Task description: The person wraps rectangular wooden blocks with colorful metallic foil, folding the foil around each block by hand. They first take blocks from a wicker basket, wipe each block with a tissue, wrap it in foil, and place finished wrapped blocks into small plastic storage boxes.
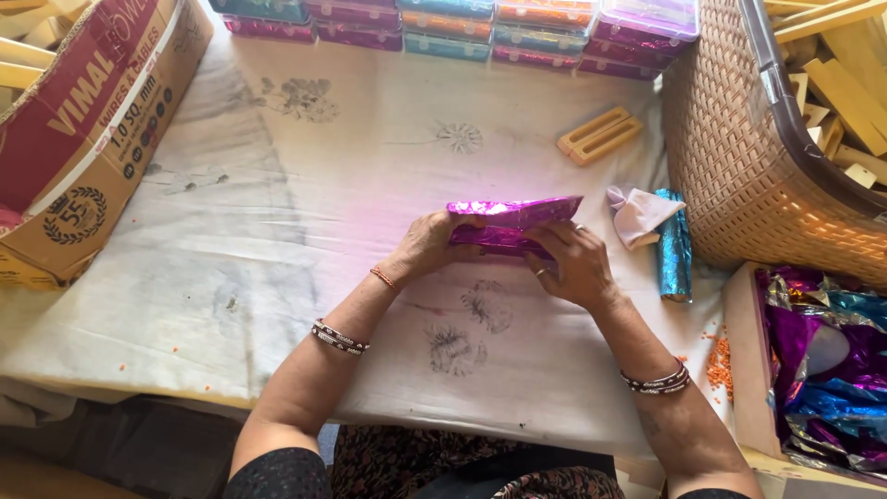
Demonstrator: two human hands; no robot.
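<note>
A purple foil packet (513, 225) is being held at mid-surface, just above a white cloth (370, 185) printed with faint flowers; the cloth is covering the surface (111, 393). The packet is being gripped from both ends: the left hand (427, 245) is closing its grip on the left end, the right hand (577, 266) is being pressed over the right end and lower fold, with a ring showing on one finger. Beaded bangles are being worn on both wrists. Just right of the packet, a crumpled pale cloth (639, 214) is lying against a blue foil roll (674, 245). Beyond these, a yellow wooden piece (599, 135) is resting on the cloth, apart from the hands. A woven basket (739, 157) is standing at the right edge, with wooden sticks (845, 83) being kept in it. A box of foil scraps (822, 370), purple and blue, is sitting at lower right, with orange grains (719, 362) scattered beside it. Stacked lidded boxes (462, 28) in several colours are lining the far edge. A cardboard carton (88, 129) is lying tilted at the left.
</note>
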